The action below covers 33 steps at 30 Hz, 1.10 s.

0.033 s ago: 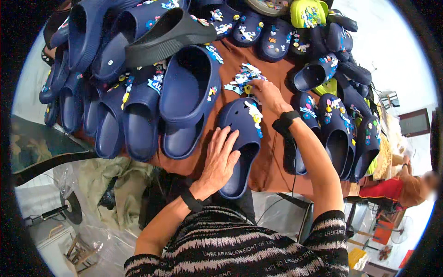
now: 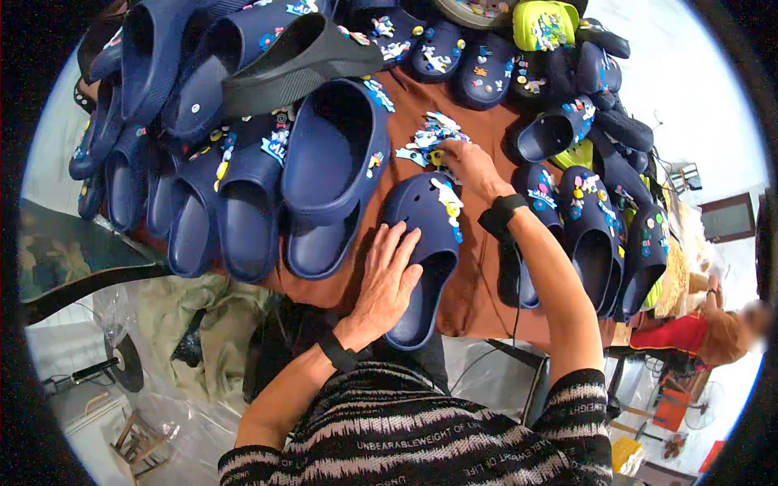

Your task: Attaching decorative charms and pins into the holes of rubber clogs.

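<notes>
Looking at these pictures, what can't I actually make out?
All in the head view:
Whether the right hand grips a charm: its own fingers hide the fingertips.
Part of the navy clog's left side: covered by the left hand.
Individual shapes in the charm pile: small and overlapping.
The gray-brown clog's far end: cut by the top edge.
The co-worker's head: blurred.

White wall (image 2: 689, 89), small wooden stool (image 2: 139, 443)

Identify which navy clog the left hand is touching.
The navy clog in the middle, its toe toward the pile of charms; the left hand rests on it, while the other navy clogs have no hand on them.
</notes>
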Motion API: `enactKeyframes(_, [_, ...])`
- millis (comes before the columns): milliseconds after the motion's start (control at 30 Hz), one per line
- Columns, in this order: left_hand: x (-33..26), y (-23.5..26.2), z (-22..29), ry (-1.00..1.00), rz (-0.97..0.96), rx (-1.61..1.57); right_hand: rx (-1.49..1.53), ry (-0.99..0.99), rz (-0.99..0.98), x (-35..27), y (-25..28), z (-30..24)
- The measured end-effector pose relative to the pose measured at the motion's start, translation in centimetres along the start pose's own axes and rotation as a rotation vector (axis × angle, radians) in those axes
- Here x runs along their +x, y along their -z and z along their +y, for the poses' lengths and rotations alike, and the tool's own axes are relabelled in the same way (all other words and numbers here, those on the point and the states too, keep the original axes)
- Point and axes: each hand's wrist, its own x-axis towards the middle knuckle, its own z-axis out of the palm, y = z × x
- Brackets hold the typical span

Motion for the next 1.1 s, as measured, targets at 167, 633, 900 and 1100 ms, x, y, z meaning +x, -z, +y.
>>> enactKeyframes(167, [0.2, -0.3, -0.5, -0.004, 0.011, -0.026, -0.133, 0.029, -0.055, 0.4, 0.1, -0.1])
enactKeyframes(633, [0.6, 0.0, -0.8, -0.044, -0.011, -0.028, 0.332, -0.004, 0.128, -2.1, 1.2, -2.3])
enactKeyframes(900, [0.8, 0.0, -0.9, -0.057, -0.018, 0.0, 0.196, 0.13, 0.016, -4.8, 0.9, -4.1])
enactKeyframes(1100, [0.8, 0.0, -0.9, -0.059, -0.013, 0.011, -0.15, 0.374, 0.154, -4.4, 1.4, -4.5])
